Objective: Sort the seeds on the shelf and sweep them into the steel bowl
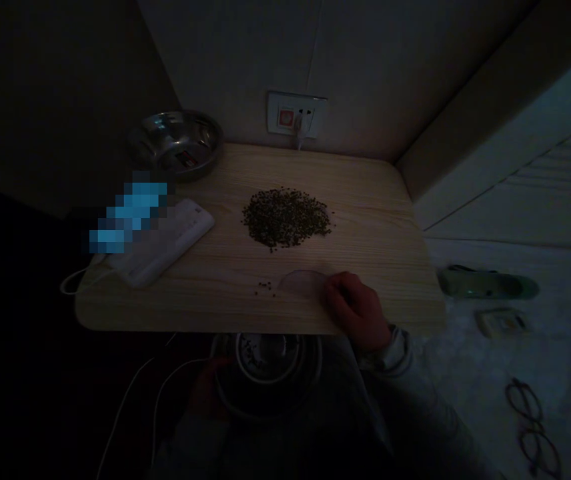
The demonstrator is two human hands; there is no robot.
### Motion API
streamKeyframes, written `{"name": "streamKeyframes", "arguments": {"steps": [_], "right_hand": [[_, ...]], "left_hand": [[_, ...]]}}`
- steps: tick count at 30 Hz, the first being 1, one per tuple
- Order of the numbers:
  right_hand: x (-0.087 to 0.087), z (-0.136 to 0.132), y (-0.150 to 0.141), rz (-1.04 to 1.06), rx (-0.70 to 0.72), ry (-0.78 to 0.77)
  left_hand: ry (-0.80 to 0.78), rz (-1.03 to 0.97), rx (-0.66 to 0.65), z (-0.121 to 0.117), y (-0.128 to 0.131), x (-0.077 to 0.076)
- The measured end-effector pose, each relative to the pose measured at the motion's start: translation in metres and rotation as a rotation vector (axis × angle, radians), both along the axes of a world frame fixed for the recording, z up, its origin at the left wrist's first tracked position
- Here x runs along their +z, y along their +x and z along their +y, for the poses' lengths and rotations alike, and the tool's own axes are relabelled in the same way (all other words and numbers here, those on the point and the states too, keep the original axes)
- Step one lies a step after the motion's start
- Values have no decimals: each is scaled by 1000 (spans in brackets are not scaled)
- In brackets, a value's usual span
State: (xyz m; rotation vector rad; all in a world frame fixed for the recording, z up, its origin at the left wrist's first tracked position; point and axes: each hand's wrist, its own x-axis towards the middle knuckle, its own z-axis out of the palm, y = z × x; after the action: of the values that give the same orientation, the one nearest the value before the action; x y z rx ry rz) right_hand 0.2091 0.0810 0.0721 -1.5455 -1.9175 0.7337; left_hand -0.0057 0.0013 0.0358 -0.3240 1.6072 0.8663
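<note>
Right hand [357,310] pinches a clear sheet [300,284] at the table's [375,207] five o'clock; left hand [208,385], grip too dark to tell, might tip the six-o'clock bowl [264,408], spilling grains [251,355].

Very dim, edges nearly black.

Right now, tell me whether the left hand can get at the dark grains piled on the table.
Probably not directly: the left hand is low, beside the large bowl, and the table edge looks in the way of the dark grains.
</note>
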Motion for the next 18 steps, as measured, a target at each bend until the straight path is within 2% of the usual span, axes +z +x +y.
{"name": "streamKeyframes", "arguments": {"steps": [4,10,13,18], "right_hand": [[2,0,0,-4,25,-21],[3,-1,-1,-27,27,-16],[1,-2,-1,-49,54,1],[0,-1,-2,-43,9,5]], "left_hand": [[-104,-14,-30,1,2,1],[-2,4,7,-4,-1,-4],[-5,-34,42,-5,0,-4],[-61,-138,4,-2,-1,1]]}}
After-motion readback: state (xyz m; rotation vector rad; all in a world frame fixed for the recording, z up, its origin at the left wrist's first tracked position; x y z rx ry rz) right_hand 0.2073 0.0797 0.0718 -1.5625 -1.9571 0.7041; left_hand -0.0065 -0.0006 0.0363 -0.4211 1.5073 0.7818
